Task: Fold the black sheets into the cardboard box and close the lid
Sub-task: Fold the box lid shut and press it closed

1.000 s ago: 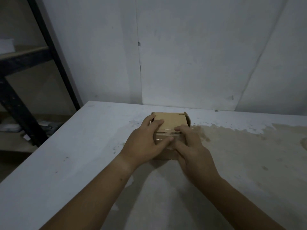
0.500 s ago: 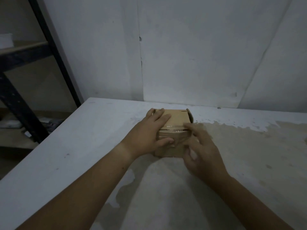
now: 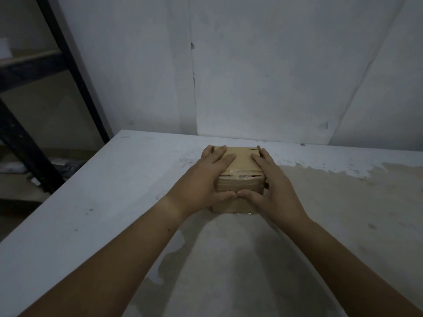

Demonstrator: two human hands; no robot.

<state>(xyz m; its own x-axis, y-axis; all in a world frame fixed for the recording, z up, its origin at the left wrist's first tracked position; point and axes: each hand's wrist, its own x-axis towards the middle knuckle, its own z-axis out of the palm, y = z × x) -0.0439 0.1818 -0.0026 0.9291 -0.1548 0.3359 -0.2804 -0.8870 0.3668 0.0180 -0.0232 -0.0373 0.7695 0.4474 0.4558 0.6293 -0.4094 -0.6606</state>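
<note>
Now, counting up: one cardboard box (image 3: 238,179), two hands, and not a single black sheet showing, since the box's lid lies flat and closed. Far left, a dark metal shelf rack (image 3: 57,72) stands beside the tabletop (image 3: 91,202), well apart from the action, with some blurred clutter low down that I can't make out. Moving in, the left hand (image 3: 201,184) is spread flat over the box's left side, fingers laid across the lid towards its far edge, thumb pressed along the front face. The box itself sits on the tabletop near the far edge, just before the pale wall (image 3: 274,76), strips of shiny tape across its front. The right hand (image 3: 274,186) mirrors the other, fingers on the lid's right half, thumb on the front, the two thumb tips meeting. Both hands cup the box between them, forearms reaching straight in from below. Further right, the tabletop's white coating has peeled, baring a brownish patch (image 3: 343,202).
</note>
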